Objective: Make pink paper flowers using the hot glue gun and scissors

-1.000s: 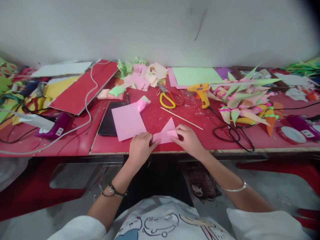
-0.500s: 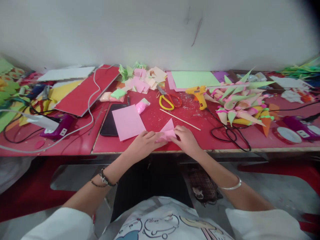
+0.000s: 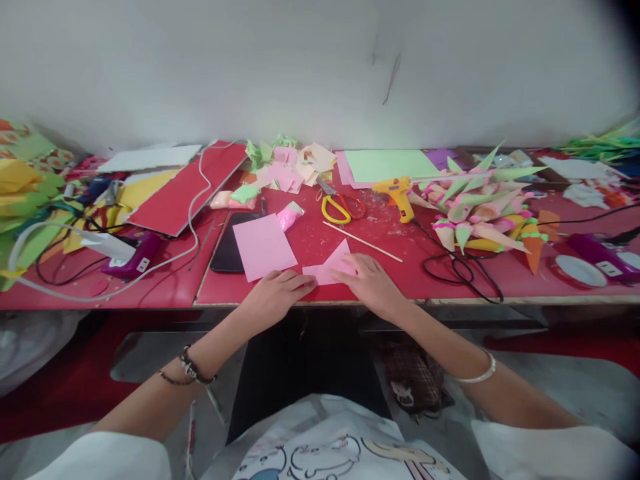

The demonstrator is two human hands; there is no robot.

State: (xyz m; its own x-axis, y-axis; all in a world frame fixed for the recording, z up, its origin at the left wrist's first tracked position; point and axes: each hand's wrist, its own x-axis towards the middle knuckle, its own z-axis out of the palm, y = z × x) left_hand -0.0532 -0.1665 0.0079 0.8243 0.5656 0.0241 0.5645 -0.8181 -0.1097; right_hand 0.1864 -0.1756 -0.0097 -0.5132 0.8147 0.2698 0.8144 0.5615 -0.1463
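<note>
A folded pink paper point(image 3: 323, 274) with a raised triangular point lies at the near edge of the red table. My left hand point(image 3: 280, 291) touches its left end, fingers close together. The fingers of my right hand point(image 3: 370, 277) press on its right part; what lies beneath them is hidden. A flat pink square sheet point(image 3: 265, 248) rests partly over a black tablet point(image 3: 230, 243), left of the folded piece. Beyond the folded paper is a thin pale stick point(image 3: 363, 241).
Scissors point(image 3: 337, 208) and a yellow glue gun point(image 3: 399, 197) with a black cord lie behind. At the right are paper cones point(image 3: 470, 207) and a white dish point(image 3: 581, 271). A red board point(image 3: 187, 193) and white cable point(image 3: 193, 220) are at left.
My left hand has slid left along the folded paper, uncovering more of it. My right hand's fingers now lie further over its right side. The whole view has shifted slightly.
</note>
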